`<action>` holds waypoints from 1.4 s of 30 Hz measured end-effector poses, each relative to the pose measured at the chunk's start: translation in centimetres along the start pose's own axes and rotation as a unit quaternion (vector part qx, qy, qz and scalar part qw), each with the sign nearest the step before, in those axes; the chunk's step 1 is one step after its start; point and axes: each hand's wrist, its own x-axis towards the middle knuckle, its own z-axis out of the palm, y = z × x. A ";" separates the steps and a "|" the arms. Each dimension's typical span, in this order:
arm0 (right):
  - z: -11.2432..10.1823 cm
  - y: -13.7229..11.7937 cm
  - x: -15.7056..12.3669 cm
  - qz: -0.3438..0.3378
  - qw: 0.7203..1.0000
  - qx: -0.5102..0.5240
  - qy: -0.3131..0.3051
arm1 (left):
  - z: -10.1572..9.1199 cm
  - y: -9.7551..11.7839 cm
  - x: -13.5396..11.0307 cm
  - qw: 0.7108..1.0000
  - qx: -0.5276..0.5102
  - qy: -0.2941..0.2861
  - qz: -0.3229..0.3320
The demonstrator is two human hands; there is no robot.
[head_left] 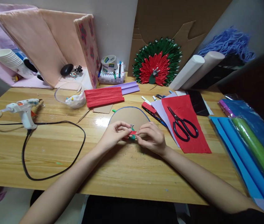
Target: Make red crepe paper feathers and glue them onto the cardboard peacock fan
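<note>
In the middle of the table, my left hand [116, 133] pinches a small green and red craft piece [132, 133] between thumb and fingers. My right hand [152, 137] is closed at the other side of the same piece, its fingertips meeting the red part. The piece has a little silvery tip at its top, and the fingers hide some of it. Behind both hands lies a rounded cardboard shape [129, 115] with a blue edge. To the right, black-handled scissors [183, 124] rest on a red sheet [198, 143].
A glue gun [25, 110] stands at left, its black cord [84, 137] looping over the table. Red crepe paper [104, 97], a clear bowl [72, 102] and a marker box [112, 74] sit farther back. A red-green fan-shaped peacock [155, 63] leans on cardboard. Wrapped rolls [251, 140] line the right.
</note>
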 end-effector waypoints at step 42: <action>1.5 -0.3 -0.6 0.336 0.898 0.283 -0.025 | 0.7 -1.4 -0.4 0.969 0.191 0.017 0.152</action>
